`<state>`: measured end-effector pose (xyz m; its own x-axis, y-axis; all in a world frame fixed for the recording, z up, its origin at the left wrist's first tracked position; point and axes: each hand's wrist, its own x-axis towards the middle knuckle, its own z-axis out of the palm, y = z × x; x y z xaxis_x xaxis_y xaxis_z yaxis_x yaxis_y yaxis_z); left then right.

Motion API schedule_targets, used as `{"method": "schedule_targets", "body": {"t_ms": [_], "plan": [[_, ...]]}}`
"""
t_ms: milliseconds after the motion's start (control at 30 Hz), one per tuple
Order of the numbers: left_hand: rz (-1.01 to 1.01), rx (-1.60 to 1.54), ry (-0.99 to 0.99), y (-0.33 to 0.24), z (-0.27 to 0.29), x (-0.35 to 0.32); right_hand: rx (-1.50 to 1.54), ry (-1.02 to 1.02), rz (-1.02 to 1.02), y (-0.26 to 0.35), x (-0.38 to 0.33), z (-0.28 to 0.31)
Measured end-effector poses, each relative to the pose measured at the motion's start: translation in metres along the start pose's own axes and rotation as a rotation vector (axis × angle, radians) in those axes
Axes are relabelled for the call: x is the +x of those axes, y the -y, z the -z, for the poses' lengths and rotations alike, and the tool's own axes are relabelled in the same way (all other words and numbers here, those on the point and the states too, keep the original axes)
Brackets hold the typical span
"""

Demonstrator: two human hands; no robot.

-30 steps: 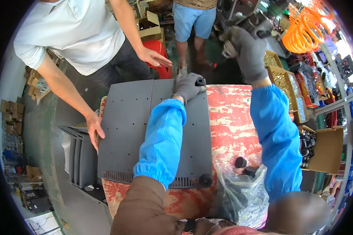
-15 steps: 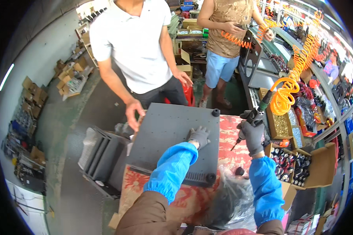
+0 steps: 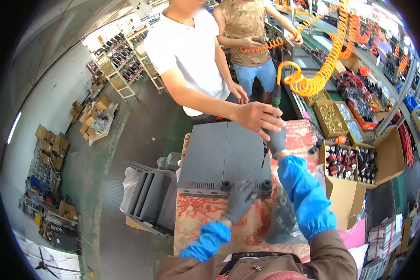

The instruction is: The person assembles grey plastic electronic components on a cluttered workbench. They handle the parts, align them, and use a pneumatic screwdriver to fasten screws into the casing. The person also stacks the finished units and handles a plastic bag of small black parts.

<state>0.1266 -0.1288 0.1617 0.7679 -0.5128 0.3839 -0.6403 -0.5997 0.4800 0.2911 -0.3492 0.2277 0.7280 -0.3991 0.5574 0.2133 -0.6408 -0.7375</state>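
Observation:
My left hand [image 3: 242, 198], in a grey glove, lies at the near edge of a dark grey metal casing [image 3: 205, 156], its fingers stretched forward between two black round feet [image 3: 226, 185]. A seam runs down the middle of the casing's top, and vent slots line its near side. My right hand [image 3: 278, 141], also gloved, grips a screwdriver [image 3: 276, 95] on a coiled orange air hose [image 3: 315, 86]. The bit points down over the casing's right part. A co-worker's hand [image 3: 259, 119] reaches across in front of the screwdriver and partly hides my grip; whether it touches the tool I cannot tell.
The casing sits on a worn red-patterned table [image 3: 205, 219]. A clear plastic bag [image 3: 284, 219] lies by my right sleeve. Boxes of screws [image 3: 330, 117] and small round black-and-red parts [image 3: 340, 161] stand at right. Grey metal panels [image 3: 149, 191] lean at left.
My left hand has moved from the casing's top to its near edge. My right hand has gone left with the screwdriver. The co-worker's hand has come across; the casing appears turned.

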Motion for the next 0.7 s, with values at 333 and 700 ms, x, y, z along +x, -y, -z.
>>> {"method": "schedule_targets", "body": {"t_ms": [333, 700], "plan": [[0.111, -0.193, 0.121, -0.033, 0.022, -0.163, 0.264, 0.114, -0.092, 0.076, 0.028, -0.042], [-0.063, -0.208, 0.040, -0.022, 0.007, -0.063, 0.048, 0.457, 0.008, 0.096, -0.099, 0.046]]}}
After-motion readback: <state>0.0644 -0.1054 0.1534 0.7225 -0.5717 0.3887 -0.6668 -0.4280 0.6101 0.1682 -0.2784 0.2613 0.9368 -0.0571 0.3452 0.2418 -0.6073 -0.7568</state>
